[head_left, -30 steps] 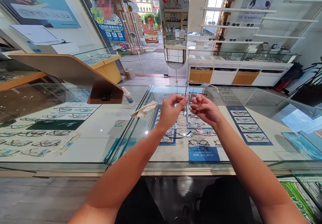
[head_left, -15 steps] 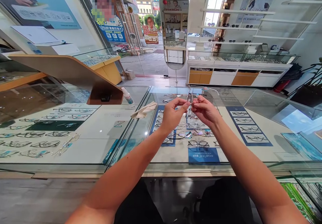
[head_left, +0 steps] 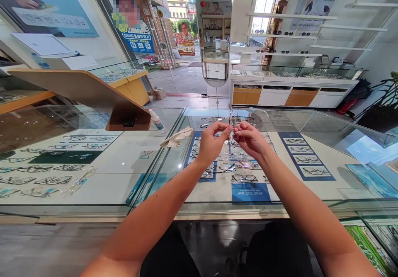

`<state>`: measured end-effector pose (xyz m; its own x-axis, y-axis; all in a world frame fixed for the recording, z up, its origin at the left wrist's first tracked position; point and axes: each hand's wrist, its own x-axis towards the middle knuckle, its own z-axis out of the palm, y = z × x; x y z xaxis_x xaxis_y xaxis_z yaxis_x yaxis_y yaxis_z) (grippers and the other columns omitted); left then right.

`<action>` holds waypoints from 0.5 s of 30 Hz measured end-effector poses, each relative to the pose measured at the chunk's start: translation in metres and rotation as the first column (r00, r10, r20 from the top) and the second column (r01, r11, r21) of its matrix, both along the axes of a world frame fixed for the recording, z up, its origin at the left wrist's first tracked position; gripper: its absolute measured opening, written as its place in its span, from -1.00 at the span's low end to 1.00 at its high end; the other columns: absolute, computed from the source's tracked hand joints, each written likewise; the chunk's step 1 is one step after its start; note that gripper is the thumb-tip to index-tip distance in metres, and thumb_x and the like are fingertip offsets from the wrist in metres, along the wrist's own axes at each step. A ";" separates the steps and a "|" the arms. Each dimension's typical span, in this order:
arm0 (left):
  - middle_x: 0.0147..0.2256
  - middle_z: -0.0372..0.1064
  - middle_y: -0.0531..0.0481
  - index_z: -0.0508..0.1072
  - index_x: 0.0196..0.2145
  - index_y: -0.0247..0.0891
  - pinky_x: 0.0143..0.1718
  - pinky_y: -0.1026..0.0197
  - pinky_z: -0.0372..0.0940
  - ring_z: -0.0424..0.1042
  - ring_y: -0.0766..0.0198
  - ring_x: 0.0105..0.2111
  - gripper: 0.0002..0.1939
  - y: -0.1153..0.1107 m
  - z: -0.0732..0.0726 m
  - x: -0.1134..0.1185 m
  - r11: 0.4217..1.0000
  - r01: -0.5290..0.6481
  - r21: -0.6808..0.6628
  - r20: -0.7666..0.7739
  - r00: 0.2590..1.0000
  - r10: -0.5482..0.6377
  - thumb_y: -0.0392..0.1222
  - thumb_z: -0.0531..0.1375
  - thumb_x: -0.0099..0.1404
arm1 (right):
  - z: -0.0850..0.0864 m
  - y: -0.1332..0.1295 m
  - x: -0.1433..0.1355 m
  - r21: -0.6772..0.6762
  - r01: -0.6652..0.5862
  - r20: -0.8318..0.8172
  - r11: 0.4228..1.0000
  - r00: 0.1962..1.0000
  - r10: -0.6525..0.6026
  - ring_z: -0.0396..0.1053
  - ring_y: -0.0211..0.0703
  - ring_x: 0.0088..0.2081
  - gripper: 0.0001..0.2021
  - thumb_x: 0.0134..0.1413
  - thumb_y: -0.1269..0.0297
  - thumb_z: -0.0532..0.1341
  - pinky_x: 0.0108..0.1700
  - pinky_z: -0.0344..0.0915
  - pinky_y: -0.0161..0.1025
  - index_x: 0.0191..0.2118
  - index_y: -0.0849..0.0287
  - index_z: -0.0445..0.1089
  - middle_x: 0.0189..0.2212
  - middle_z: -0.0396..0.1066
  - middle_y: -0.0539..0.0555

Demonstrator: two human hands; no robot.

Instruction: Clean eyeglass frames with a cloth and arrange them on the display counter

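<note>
Above the glass counter, my left hand (head_left: 214, 141) is closed, thumb and forefinger pinching a thin pair of eyeglasses (head_left: 230, 117). Only slim upright parts of the eyeglasses show between the hands; the rest is hidden by fingers or too fine to make out. My right hand (head_left: 251, 139) pinches the same eyeglasses from the right, fingers curled, its tips almost touching the left ones. Under the glass below lie rows of spectacle frames (head_left: 244, 178) on blue display cards. A beige cloth (head_left: 176, 137) rests on the counter left of my hands.
A white spray bottle (head_left: 156, 120) stands behind the cloth, beside a brown tilted board on a stand (head_left: 93, 92). More frames fill the case at left. An oval mirror (head_left: 214, 32) stands beyond the counter, with white shelves (head_left: 281, 35) to its right.
My right hand has shifted slightly left and down, bringing its fingertips closer to my left hand. Both hands keep their pinch on the eyeglasses. The view has moved a little.
</note>
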<state>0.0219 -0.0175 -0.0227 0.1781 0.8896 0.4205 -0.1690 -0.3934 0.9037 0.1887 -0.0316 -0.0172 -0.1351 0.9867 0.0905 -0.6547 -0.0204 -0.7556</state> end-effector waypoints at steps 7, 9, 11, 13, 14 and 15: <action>-0.24 0.56 -0.07 0.62 -0.25 -0.22 -0.25 0.18 0.54 0.52 0.18 -0.19 -0.60 0.004 -0.006 0.000 0.999 -0.025 0.039 -0.015 1.000 0.026 0.19 0.46 0.28 | -0.002 0.001 -0.001 -0.028 -0.016 -0.016 0.999 1.000 0.016 0.36 -0.30 -0.31 -0.58 -0.26 0.63 0.47 -0.30 0.32 -0.37 -0.42 0.11 0.25 -0.42 0.34 -0.08; -0.24 0.57 -0.07 0.63 -0.24 -0.22 -0.24 0.18 0.53 0.52 0.18 -0.20 -0.61 0.005 -0.008 0.000 0.998 -0.027 0.053 -0.015 1.000 0.028 0.18 0.46 0.29 | -0.002 0.001 -0.001 -0.040 -0.024 -0.032 0.999 0.999 0.023 0.37 -0.32 -0.31 -0.58 -0.28 0.64 0.47 -0.29 0.32 -0.38 -0.41 0.12 0.27 -0.43 0.34 -0.09; -0.24 0.57 -0.06 0.63 -0.24 -0.21 -0.23 0.18 0.53 0.52 0.19 -0.20 -0.62 0.004 -0.008 0.000 0.997 -0.037 0.068 -0.019 0.999 0.038 0.18 0.45 0.30 | -0.002 0.000 -0.001 -0.051 -0.034 -0.034 0.998 0.999 0.033 0.38 -0.32 -0.31 -0.58 -0.29 0.64 0.47 -0.27 0.33 -0.36 -0.41 0.12 0.28 -0.42 0.36 -0.09; -0.22 0.58 -0.06 0.63 -0.24 -0.21 -0.25 0.20 0.52 0.53 0.17 -0.19 -0.62 0.002 -0.008 0.001 0.995 -0.060 0.085 -0.041 0.997 0.063 0.19 0.45 0.30 | -0.001 -0.002 -0.001 -0.054 -0.040 -0.021 0.998 0.999 0.039 0.38 -0.32 -0.32 -0.58 -0.29 0.64 0.47 -0.25 0.34 -0.34 -0.41 0.12 0.28 -0.41 0.37 -0.10; -0.22 0.58 -0.07 0.63 -0.24 -0.21 -0.26 0.20 0.51 0.54 0.16 -0.18 -0.61 0.001 -0.007 0.001 0.993 -0.072 0.094 -0.053 0.996 0.077 0.19 0.45 0.30 | -0.001 -0.002 -0.001 -0.051 -0.039 -0.011 0.998 0.999 0.038 0.38 -0.32 -0.33 -0.58 -0.30 0.64 0.47 -0.25 0.34 -0.33 -0.41 0.12 0.28 -0.41 0.38 -0.10; -0.21 0.59 -0.07 0.63 -0.25 -0.21 -0.28 0.21 0.50 0.54 0.15 -0.17 -0.61 0.000 -0.007 0.001 0.991 -0.081 0.104 -0.065 0.994 0.088 0.20 0.44 0.30 | 0.000 -0.003 -0.001 -0.043 -0.036 0.000 0.998 0.999 0.036 0.37 -0.33 -0.33 -0.58 -0.30 0.64 0.48 -0.25 0.33 -0.33 -0.41 0.12 0.29 -0.41 0.38 -0.10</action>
